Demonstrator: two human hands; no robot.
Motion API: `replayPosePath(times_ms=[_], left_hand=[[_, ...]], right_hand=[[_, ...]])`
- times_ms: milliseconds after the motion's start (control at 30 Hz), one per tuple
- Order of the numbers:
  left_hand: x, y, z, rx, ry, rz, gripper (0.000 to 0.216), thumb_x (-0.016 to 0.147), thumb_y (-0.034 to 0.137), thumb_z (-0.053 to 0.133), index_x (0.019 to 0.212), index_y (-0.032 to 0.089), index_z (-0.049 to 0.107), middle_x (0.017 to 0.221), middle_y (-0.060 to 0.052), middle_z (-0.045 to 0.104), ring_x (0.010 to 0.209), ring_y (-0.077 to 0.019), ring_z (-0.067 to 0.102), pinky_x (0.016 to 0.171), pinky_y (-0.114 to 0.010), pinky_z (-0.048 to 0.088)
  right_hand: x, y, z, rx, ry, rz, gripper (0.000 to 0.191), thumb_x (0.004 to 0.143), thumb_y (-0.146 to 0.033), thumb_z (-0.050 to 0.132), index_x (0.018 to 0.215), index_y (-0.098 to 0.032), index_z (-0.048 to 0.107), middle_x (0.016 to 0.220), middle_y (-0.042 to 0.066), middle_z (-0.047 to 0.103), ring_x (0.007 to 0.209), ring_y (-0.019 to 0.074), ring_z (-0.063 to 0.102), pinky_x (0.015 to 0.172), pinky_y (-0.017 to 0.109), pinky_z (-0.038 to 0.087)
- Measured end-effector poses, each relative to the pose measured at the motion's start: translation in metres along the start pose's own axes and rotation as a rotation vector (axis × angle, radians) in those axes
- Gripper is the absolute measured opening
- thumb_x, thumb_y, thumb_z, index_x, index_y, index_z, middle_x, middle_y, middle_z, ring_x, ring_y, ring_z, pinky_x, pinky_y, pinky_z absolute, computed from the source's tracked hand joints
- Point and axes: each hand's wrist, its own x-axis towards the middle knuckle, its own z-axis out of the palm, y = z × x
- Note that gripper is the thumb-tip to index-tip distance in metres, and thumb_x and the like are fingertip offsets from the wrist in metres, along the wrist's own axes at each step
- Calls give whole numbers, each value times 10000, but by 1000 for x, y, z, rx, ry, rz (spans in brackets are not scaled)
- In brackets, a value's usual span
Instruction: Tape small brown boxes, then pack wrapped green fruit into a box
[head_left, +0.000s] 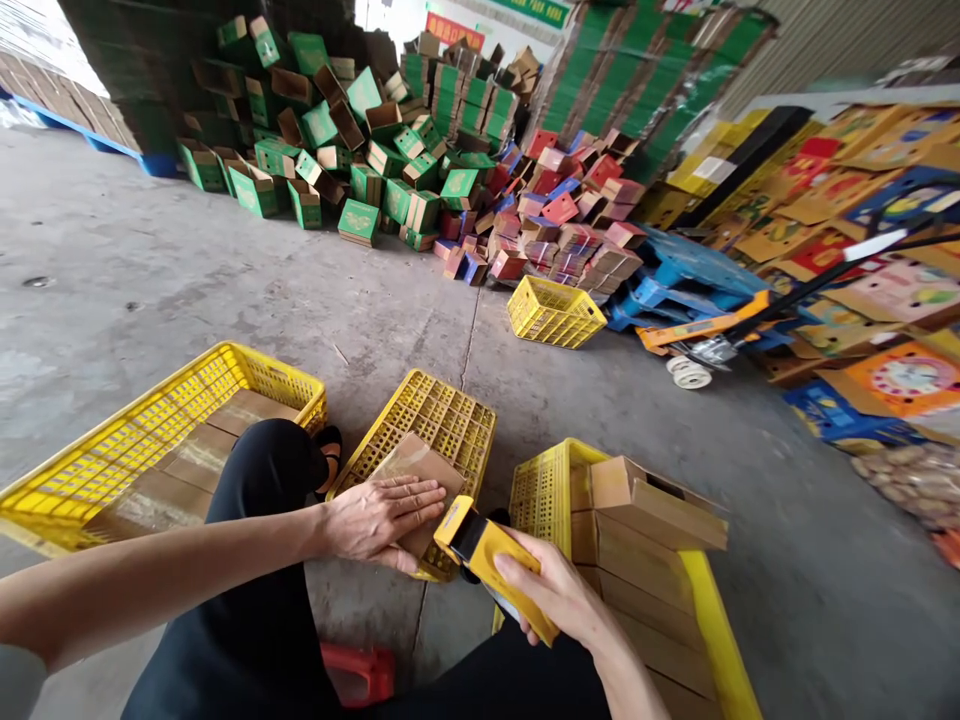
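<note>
My left hand [386,515] lies flat on top of a small brown cardboard box [420,462], fingers stretched out. Beneath the box is an upturned yellow plastic crate [448,408]. In my right hand [555,590] is what looks like a yellow tape dispenser [491,560] with a black band near its front. Its front end is close to the left fingertips, at the box's right side; whether it touches the box I cannot tell. The near part of the box is hidden by my left hand.
Taped boxes [196,455] lie in a yellow crate [142,425] on the left. Cartons [645,560] fill another crate [544,495] on the right. A red stool [367,672] shows below. Further off are a yellow crate [555,312], a pallet jack [705,335] and heaped green cartons [360,220].
</note>
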Motion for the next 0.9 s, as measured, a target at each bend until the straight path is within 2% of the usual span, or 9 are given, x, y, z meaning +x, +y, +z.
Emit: replayPosePath(times_ms=[133,333,567,633,733,800,833,900], left_hand=[[0,0,2,8,-3,7,834,1052,657,411,1629,64,305,1635,-228,413,1560,-317,348,1294,-469,292],[2,-2,1,-10,-28,10,795,1059,634,425,1609,65,360,1616,-222,447,1546,-309,378,1294,-452,301],[-2,-1,-5,-87,39,-18,829,1052,646,420,1667,118,248,1631,-194,444,1555,-291,367,1294,-448,303],[-4,0,-3,-83,101,-107,789,1069,611,408,1684,159,208,1668,-173,392,1575,-295,322,1300,-474,286],[-6,-2,10,-69,269,-390,722,1099,518,383,1697,186,152,1731,-158,253,1603,-306,236,1304,-505,264],[-7,-8,20,-121,412,-584,702,1102,506,373,1690,173,184,1741,-164,220,1608,-310,211,1297,-520,272],[-7,-12,23,-188,464,-674,690,1095,528,376,1671,167,254,1729,-166,263,1603,-313,230,1289,-531,284],[-8,-20,25,-368,478,-839,669,1068,610,373,1550,162,492,1615,-170,489,1541,-337,390,1241,-548,368]], right_hand=[[-6,3,-1,36,-27,8,915,860,-739,681,1563,-198,456,810,23,742,507,149,671,447,230,558],[-19,18,-8,52,-25,35,933,833,-766,689,1532,-179,493,728,2,708,494,156,660,445,229,549],[-12,33,4,84,49,-26,863,843,-757,684,1480,-193,540,765,7,706,484,131,634,412,203,518],[-3,35,11,98,35,-31,862,836,-762,688,1465,-190,545,745,0,695,487,134,635,414,206,521],[8,38,17,96,35,-34,833,830,-774,685,1415,-191,575,719,-10,678,487,143,645,408,205,518],[11,38,19,89,39,-41,819,827,-780,683,1386,-188,591,709,-15,669,491,148,654,406,204,518],[12,37,19,85,38,-46,818,826,-782,683,1380,-187,593,704,-17,666,491,149,655,408,205,521],[13,35,21,73,35,-64,816,829,-783,678,1376,-183,594,700,-18,664,484,143,649,412,206,526]])
